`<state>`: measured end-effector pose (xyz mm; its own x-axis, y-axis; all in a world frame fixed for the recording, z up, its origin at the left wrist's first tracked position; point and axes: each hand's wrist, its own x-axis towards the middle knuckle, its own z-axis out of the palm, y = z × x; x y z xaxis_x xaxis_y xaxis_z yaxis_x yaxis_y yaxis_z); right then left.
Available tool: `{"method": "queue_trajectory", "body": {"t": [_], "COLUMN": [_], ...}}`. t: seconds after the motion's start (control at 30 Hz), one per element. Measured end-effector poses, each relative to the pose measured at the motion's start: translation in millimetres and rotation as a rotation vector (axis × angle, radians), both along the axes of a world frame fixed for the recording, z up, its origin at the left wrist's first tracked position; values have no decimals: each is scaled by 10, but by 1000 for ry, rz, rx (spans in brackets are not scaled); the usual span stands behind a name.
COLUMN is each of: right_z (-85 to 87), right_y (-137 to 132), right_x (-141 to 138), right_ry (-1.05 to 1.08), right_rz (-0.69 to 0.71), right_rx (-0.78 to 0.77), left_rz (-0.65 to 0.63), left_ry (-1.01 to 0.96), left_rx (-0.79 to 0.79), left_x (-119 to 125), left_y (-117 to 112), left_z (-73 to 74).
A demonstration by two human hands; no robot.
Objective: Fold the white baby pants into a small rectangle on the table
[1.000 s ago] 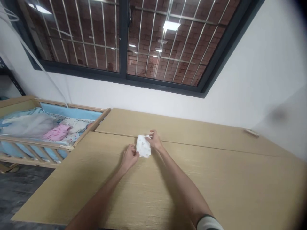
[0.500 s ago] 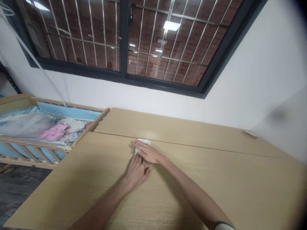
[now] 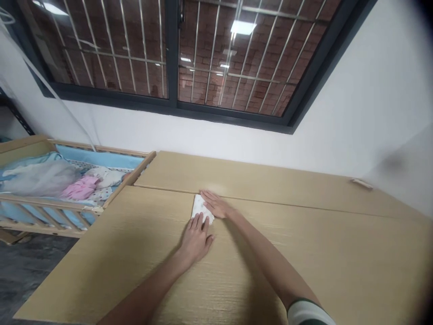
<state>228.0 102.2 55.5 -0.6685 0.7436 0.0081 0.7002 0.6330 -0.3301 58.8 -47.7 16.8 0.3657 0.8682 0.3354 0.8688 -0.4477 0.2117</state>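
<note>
A small folded white cloth [image 3: 199, 207] with a faint print lies flat on the light wooden table [image 3: 304, 253], near the seam between its two boards. My left hand [image 3: 197, 237] rests flat with fingers spread, its fingertips on the cloth's near edge. My right hand [image 3: 215, 204] lies flat across the cloth's far right side, fingers extended. Neither hand grips the cloth; both press on it.
A wooden baby cot [image 3: 67, 189] with blue lining, pink and white clothes and a grey net stands at the left, against the table's edge. A barred window [image 3: 169, 54] fills the wall behind. A small wooden piece [image 3: 361, 183] lies at the table's far right.
One second ago both hands held the cloth by its sides. Then they pressed it flat, and now the right hand has slid to the far side, uncovering more of the cloth.
</note>
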Motion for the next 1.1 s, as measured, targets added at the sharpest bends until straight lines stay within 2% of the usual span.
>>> {"method": "queue_trajectory", "body": {"t": [0.13,0.27,0.4,0.47,0.53,0.63,0.8,1.0,1.1], "right_z": [-72,-154,-191,-188,-179,-166,-184,-227,-170], "right_y": [26,-74,-175,-197,-203,-207,-320,-760,-1060], "right_x": [7,12,-5,-15,-21,-25,-75,-196,-274], "right_ry": [12,85,155,164,164,177,242,327,316], "right_rz": [-70,-198,-382,-393,-371,-353,-405,-549,-643], "right_rx": [38,207,346,362,356,333,317,252,191], "left_rz": [1,25,284,387,411,360,240,92,27], "left_ry": [-5,-94,-115,-71,-43,-37,-48,-81,-96], "left_rx": [24,5,-39,-79,-113,-140,-199,-319,-374], "left_x": [-16,-101,-239,-291,-317,-319,-329,-477,-553], "left_y": [6,98,251,312,352,379,404,418,298], "left_z": [30,161,267,268,242,199,203,353,476]}}
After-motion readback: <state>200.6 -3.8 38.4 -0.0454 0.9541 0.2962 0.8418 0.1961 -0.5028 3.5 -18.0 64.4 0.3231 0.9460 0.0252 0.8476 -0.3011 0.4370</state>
